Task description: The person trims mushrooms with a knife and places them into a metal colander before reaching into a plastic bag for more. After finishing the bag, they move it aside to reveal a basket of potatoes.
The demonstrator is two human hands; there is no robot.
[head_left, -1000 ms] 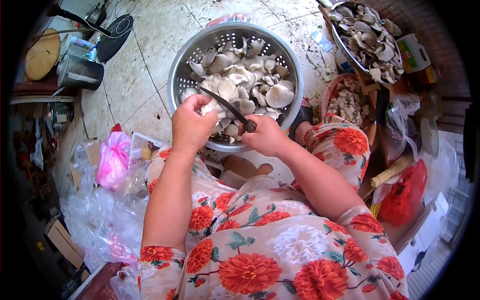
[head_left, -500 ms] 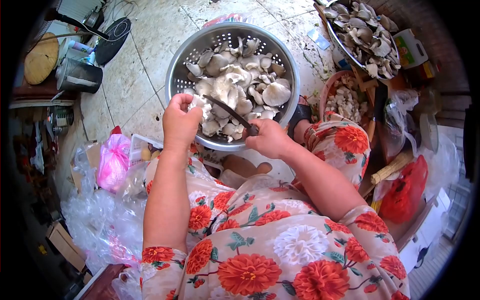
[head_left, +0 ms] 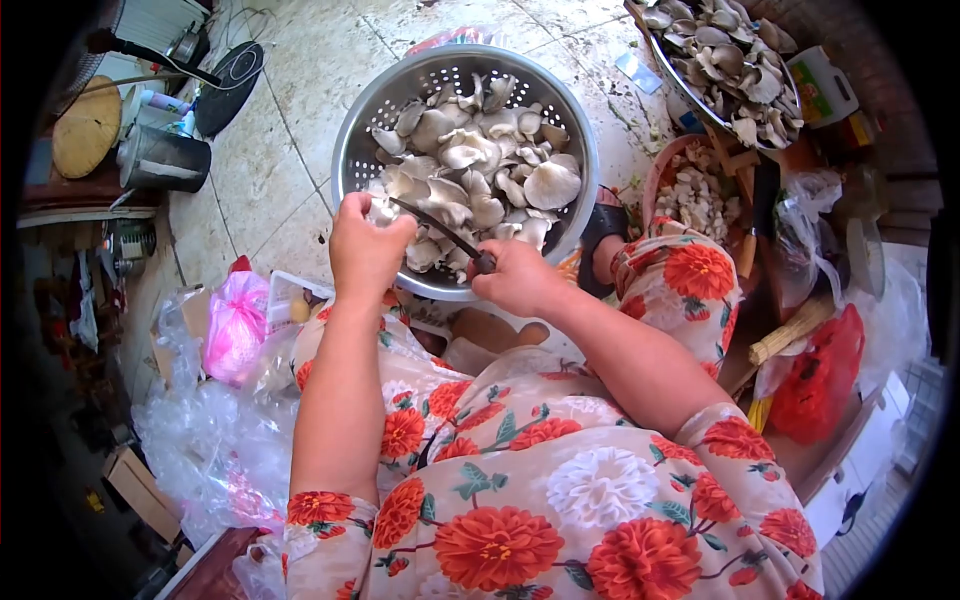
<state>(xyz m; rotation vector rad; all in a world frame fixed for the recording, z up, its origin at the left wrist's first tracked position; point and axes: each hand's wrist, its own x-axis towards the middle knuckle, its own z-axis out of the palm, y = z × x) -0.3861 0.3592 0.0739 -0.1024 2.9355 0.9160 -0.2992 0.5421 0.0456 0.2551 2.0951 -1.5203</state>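
My left hand (head_left: pixel 368 248) is closed around the pale base of an oyster mushroom cluster (head_left: pixel 382 207) at the near left rim of a steel colander (head_left: pixel 352 118). In my right hand (head_left: pixel 518 277) is a small knife (head_left: pixel 437 226) with a dark, narrow blade, its tip slanting up and left to the piece in my left fingers. Grey-white oyster mushrooms (head_left: pixel 552 186) are heaped inside the colander, just beyond both hands. My left fingers partly cover the piece they grip.
At the far right stands a basin of oyster mushrooms (head_left: pixel 722 62). Below it, a pink bowl (head_left: pixel 652 178) contains chopped pale pieces, beside a cleaver (head_left: pixel 763 205). A red plastic bag (head_left: pixel 820 375) lies at right; clear plastic bags (head_left: pixel 205 445) and a pink bag (head_left: pixel 237 325) lie at left.
My right hand and the knife have shifted slightly left, bringing the blade nearer my left fingers. The held mushroom cluster sits lower, and my left hand has turned a little.
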